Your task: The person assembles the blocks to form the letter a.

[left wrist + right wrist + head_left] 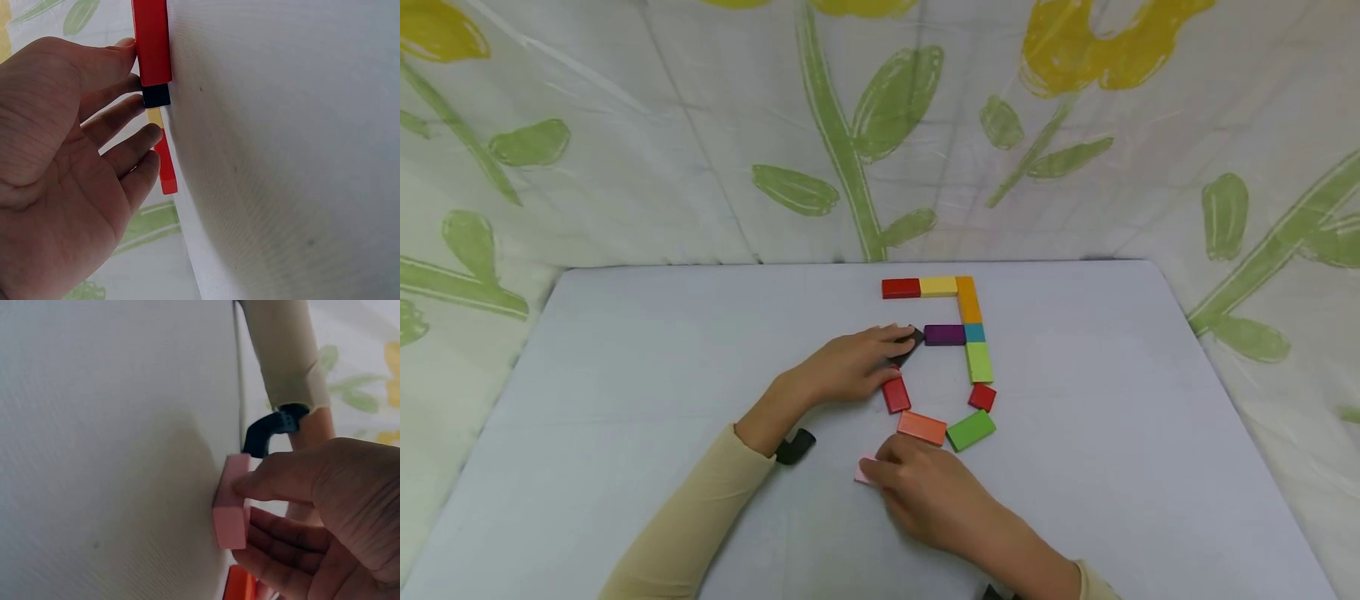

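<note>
Pale grey-white, matte and finely textured, the flat rectangular table top (625, 375) fills the lower part of the head view. White draped fabric printed with green stems and yellow flowers (850, 150) encloses it at 9, 12 and 3 o'clock.

Flat rectangular painted blocks with smooth faces and crisp edges lie on the table. At 12 o'clock a red block (901, 288), a yellow block (937, 287) and an orange block (968, 300) form a corner. Below the orange block sit a small teal block (974, 332), with a purple block (944, 335) touching it at 9 o'clock, and a light green block (979, 362). A small red square block (982, 397), a green block (971, 430) and a salmon-orange block (921, 427) follow, loosely spaced and tilted.

Left hand (850, 367): fingers nearly straight and close together. The fingertips (134, 81) touch a black block (912, 342), just left of the purple block, and a second red oblong block (896, 394) lies against the hand at 5 o'clock. No finger curls round either.

Right hand (925, 492): thumb and fingers pinch a pale pink rectangular block (230, 503) by its edges. The pink block rests flat on the table at 7 o'clock from the salmon-orange block. Both forearms wear cream sleeves (685, 517) and a black wrist strap (793, 447).
</note>
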The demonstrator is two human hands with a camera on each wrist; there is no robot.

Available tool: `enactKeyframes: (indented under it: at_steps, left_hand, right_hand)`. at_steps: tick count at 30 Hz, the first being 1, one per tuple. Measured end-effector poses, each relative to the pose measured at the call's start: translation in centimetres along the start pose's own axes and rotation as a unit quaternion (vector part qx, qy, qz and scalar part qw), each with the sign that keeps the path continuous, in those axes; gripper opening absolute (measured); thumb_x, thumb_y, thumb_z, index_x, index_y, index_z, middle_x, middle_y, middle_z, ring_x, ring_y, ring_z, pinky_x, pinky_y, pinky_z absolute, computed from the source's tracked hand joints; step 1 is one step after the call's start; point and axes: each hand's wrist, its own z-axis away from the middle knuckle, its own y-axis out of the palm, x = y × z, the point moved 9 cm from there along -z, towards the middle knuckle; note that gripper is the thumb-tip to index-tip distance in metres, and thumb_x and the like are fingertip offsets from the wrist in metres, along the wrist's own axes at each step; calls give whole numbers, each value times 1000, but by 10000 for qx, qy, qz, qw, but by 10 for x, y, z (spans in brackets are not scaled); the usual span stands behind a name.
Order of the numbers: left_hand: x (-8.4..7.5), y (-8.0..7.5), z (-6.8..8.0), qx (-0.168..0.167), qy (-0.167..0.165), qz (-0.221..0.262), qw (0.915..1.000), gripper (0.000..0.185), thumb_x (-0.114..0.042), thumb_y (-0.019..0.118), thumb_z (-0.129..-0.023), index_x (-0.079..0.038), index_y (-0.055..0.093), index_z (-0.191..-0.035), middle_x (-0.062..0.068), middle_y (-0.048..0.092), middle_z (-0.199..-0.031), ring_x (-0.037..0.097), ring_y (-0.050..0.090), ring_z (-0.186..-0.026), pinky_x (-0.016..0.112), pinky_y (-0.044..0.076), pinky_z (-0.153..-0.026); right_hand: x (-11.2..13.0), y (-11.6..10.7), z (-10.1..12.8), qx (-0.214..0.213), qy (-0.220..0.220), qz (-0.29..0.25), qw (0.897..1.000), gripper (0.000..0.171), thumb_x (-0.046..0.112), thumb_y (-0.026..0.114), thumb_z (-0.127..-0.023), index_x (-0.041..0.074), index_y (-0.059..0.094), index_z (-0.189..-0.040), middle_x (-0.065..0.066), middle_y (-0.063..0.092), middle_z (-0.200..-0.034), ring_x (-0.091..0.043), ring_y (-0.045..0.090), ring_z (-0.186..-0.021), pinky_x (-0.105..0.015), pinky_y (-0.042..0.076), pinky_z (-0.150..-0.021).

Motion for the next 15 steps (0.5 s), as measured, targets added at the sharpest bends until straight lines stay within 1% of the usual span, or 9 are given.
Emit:
enactKeyframes:
  at_steps: [2,5,9,12,15]
  left_hand:
    - [0,0,0,-2,23,10,10000,53,-33,56,-103,-20,44,-153,-8,36,-164,15,30,-155,41,37,-122]
    - [0,0,0,-3,43,12,10000,53,-33,56,-103,-20,44,-153,-7,36,-164,15,29,-156,41,37,-122]
    - [0,0,0,2,47,14,10000,53,-33,56,-103,-20,44,-153,-8,36,-164,16,29,-156,42,37,-123]
    - [0,0,0,-7,59,28,10000,53,-33,56,-103,-20,44,-153,-8,36,-164,16,29,-156,42,37,-122]
    - [0,0,1,-15,59,32,10000,53,-33,56,-103,-20,44,-153,-7,36,-164,15,29,-156,42,37,-123]
  right_hand:
    - [-1,-1,1,-4,24,11,10000,32,21,73,-92,19,71,-124,5,68,-105,-7,64,-94,-22,58,-82]
    - [-1,-2,1,-155,-34,98,9998,30,20,74,-90,16,71,-120,5,67,-104,-7,63,-94,-22,57,-82]
    - [0,-5,0,-370,-124,133,9991,23,22,76,-90,17,73,-113,6,65,-100,-7,60,-93,-21,56,-80]
    - [-1,-5,-1,-317,-134,99,9994,20,22,75,-90,18,73,-110,6,65,-100,-7,60,-94,-20,56,-80]
    - [-3,-7,-2,-201,-130,8,9997,21,21,75,-91,18,73,-111,5,66,-102,-7,61,-95,-20,56,-81]
